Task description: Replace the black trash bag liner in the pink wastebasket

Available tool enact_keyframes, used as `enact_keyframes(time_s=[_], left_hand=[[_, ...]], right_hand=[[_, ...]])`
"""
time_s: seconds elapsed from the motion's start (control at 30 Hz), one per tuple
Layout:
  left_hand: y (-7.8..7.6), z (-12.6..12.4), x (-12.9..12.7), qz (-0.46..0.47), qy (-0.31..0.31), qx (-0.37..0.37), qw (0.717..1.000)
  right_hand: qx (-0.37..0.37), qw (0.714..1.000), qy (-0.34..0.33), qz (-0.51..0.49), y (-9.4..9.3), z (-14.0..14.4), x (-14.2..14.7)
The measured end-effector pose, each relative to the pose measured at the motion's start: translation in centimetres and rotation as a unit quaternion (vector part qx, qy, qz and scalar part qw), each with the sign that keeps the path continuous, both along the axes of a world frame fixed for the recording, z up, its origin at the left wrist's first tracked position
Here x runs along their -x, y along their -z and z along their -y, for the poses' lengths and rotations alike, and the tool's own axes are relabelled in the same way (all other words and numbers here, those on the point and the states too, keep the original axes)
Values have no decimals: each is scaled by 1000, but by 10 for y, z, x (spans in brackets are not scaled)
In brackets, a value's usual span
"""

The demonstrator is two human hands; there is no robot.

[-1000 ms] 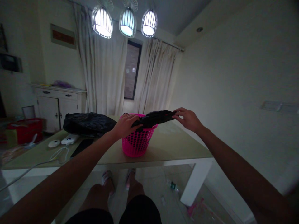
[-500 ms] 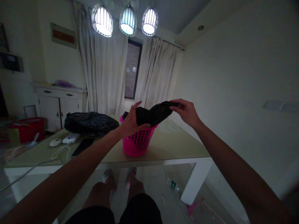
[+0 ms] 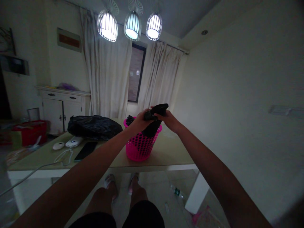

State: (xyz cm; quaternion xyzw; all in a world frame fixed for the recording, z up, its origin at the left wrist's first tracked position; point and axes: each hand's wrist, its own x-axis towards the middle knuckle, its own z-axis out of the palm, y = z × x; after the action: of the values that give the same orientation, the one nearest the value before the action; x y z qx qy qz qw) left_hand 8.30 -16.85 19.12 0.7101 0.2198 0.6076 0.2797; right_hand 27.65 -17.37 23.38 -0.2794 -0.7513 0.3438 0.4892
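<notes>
The person stands at the table (image 3: 171, 150) with both arms stretched forward. The left hand (image 3: 141, 122) is closed around a bunched part of a black plastic bag (image 3: 151, 129), and the right hand (image 3: 170, 121) pinches the same bag close beside it, so that a fold sticks up above the fingers. The lower part of this bag hangs down into the pink basket (image 3: 138, 153), which stands upright near the front edge of the table; its holes let the dark plastic be seen. A small black crumple (image 3: 129, 120) shows at the left side of the rim. To the left of the basket lies a bigger black bag (image 3: 93, 127), puffed and loose. In front of it are a dark phone (image 3: 85, 151), a white device (image 3: 74, 141) with a cable (image 3: 64, 153), and a pale rounded object (image 3: 58, 145).
</notes>
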Motion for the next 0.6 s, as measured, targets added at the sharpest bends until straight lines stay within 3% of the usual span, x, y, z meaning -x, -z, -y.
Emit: enact_keyframes(time_s=[0.07,0.17,0.27,0.4,0.5,0.6], left_hand=[[4,2,4,15,-12,19,1000],[11,6,12,31,-8,70,997],[17,9,19,59,14,80,995],[18,6,21,74,76,118,987],[15,4,17,108,92,185,972],[13,5,16,108,62,187,974]], right_hand=[[39,995,-28,-90,14,-10,15],[76,971,0,-228,24,-22,36],[98,957,30,-270,24,-31,51],[90,976,96,-176,25,-35,62],[15,995,59,-73,25,-34,65],[-96,995,26,14,22,-29,62]])
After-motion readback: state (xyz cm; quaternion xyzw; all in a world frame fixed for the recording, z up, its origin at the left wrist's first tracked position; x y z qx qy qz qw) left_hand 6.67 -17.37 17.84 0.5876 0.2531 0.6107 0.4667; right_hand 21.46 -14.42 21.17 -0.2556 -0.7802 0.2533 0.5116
